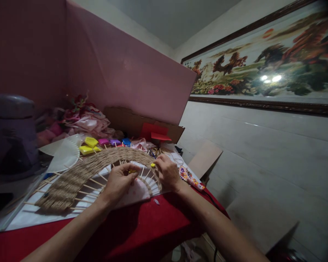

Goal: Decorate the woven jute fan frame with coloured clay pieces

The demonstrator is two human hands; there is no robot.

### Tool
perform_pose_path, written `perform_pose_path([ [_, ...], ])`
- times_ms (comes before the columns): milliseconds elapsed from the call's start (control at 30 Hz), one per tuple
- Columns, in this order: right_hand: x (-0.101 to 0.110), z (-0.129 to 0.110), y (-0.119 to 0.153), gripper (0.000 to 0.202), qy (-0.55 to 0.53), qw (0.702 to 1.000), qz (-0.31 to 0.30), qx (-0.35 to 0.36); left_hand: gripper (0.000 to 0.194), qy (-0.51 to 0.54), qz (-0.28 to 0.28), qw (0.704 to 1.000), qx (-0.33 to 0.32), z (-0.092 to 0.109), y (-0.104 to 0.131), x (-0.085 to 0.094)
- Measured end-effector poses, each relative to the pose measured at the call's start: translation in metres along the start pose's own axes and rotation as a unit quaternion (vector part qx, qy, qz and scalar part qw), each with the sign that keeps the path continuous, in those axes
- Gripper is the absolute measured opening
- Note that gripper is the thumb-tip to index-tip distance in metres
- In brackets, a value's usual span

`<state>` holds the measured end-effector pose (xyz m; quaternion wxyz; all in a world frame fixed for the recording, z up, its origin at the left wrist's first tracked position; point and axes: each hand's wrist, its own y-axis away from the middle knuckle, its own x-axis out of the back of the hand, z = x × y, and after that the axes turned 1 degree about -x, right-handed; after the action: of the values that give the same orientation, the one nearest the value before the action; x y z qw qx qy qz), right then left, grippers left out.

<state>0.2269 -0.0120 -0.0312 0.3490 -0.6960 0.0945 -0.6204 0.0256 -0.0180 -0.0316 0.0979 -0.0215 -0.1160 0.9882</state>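
Twine-coloured weaving, shaped as a broad arched fan [79,171] on thin sticks, lies on a white sheet [19,222] over a red cloth [120,234], its right end beneath and beside the person's hands. The left hand [119,182] is over the fan's inner curve, its thumb and fingers drawn together on a small yellow bit [131,171], which shows partly between them. Just across from it, the right hand [167,171] is at the right end of the woven band, fingers bent. A round yellow lump [152,165] sits right at those fingertips, on the side facing the left hand; whether the fingers pinch it or only press it toward the weaving cannot be told. Under the hands, within the arch, lies a pale spotted piece [136,191], partly covered by the left hand.

Behind the fan stand out two yellow packets [90,146], then a pink packet [103,142], a purple packet [115,142] and a blue packet [126,142], with a white ribbed piece [64,157] to their left. Red paper [153,131] leans near brown cardboard [120,114] farther back. To the right of the right hand lies a flower-patterned tool [190,178].
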Motion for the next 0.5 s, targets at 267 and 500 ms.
perform_pose_path([
  [267, -0.003, -0.008, -0.010, 0.013, 0.007, 0.995, -0.024, -0.100, 0.025, -0.005, -0.001, 1.000, 0.002, -0.004, -0.002, 0.000],
  [500, -0.007, -0.015, -0.017, 0.012, 0.024, 0.991, -0.037, -0.128, 0.021, -0.004, -0.001, 1.000, -0.006, -0.005, -0.002, 0.000],
])
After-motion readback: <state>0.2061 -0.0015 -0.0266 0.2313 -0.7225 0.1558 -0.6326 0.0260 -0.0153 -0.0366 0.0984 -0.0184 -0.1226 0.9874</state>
